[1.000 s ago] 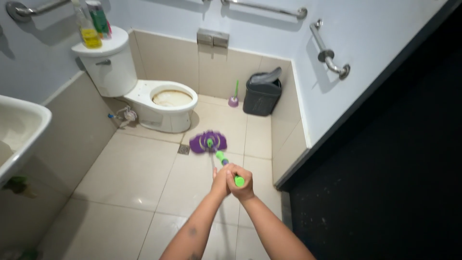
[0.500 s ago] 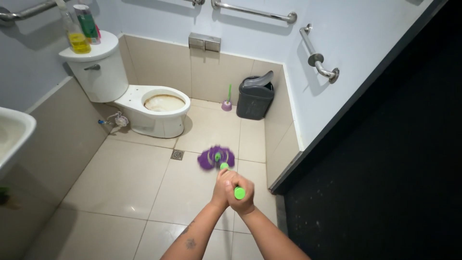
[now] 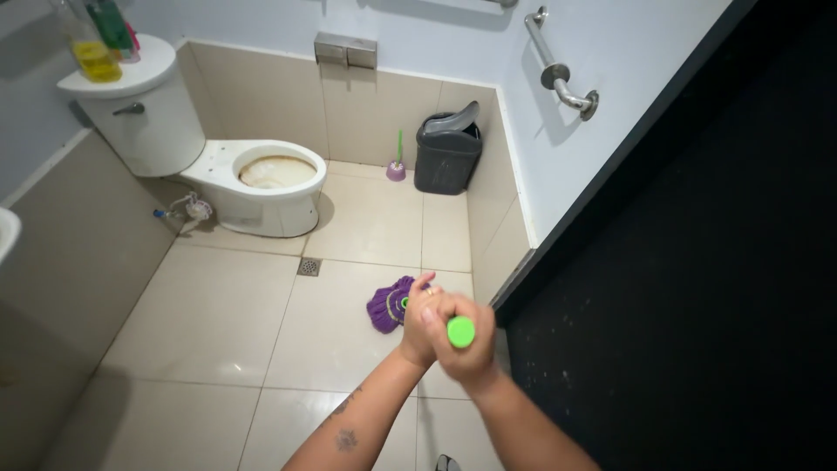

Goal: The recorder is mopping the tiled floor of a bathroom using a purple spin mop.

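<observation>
Both of my hands grip the green handle (image 3: 460, 331) of a mop, held almost end-on to the camera. My left hand (image 3: 421, 324) wraps the shaft just below my right hand (image 3: 471, 342), which is closed around the handle's top end. The purple mop head (image 3: 389, 304) rests on the beige tiled floor (image 3: 227, 323) just beyond my hands, partly hidden by my left hand. The shaft between hands and head is mostly hidden.
A white toilet (image 3: 253, 183) with bottles on its tank (image 3: 131, 105) stands at the back left. A grey bin (image 3: 447, 155) and a purple toilet brush (image 3: 397, 166) sit in the far corner. A floor drain (image 3: 309, 266) lies ahead, a grab bar (image 3: 558, 74) on the right wall, a dark door (image 3: 697, 262) at right.
The mop head has been pulled back from near the toilet and drain toward me. My hands have come closer, and the view has shifted so the sink has almost left the frame.
</observation>
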